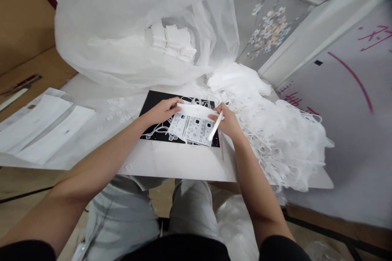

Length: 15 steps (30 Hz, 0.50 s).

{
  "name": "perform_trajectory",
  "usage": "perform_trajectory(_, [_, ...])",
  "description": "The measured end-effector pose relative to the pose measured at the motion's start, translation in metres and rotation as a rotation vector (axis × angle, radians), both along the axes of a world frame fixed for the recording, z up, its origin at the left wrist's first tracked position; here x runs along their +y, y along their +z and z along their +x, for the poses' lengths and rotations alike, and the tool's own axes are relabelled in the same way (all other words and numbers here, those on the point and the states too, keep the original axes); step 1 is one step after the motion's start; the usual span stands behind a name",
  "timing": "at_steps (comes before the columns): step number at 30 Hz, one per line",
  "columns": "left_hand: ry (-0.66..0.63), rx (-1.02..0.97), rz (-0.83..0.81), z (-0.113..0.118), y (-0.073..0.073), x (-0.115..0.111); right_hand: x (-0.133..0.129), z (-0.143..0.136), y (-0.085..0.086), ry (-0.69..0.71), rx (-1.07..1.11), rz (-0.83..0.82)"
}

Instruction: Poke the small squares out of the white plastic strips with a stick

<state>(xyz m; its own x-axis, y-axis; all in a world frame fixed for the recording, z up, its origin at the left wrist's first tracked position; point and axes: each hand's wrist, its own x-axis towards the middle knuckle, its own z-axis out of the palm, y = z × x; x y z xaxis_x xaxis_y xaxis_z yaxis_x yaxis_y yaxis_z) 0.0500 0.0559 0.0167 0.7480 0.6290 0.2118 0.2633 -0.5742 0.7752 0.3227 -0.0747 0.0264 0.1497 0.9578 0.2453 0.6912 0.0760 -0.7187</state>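
Observation:
A white strip [196,110] is stretched between my two hands. My left hand [170,109] pinches its left end, and my right hand [227,121] grips the right end with a slim white stick-like tool [216,126] also in its fingers, pointing down. Beneath the strip lies a whitish sheet [196,129] printed with small circles and dark square holes. That sheet rests on a black mat [156,100], where thin white looped cords [163,130] are scattered.
White pieces with cords [284,142] are heaped at the right. A large translucent bag [107,28] holds folded white material behind the mat. White strips [58,130] lie at the left, near small clear squares [122,108]. A marked whiteboard [343,130] stands right.

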Motion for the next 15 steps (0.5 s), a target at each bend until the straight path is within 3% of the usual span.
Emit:
perform_trajectory(7, [-0.055, 0.156, 0.06, 0.005, -0.004, -0.005, 0.0, 0.004, -0.002, 0.071, -0.127, -0.226])
perform_trajectory(11, [-0.054, 0.173, 0.14, 0.008, -0.011, -0.003, 0.002, 0.003, -0.006, 0.099, -0.099, -0.242])
perform_trajectory(15, [-0.061, 0.166, 0.14, 0.011, -0.015, -0.001, 0.008, 0.003, -0.016, 0.036, -0.171, -0.234])
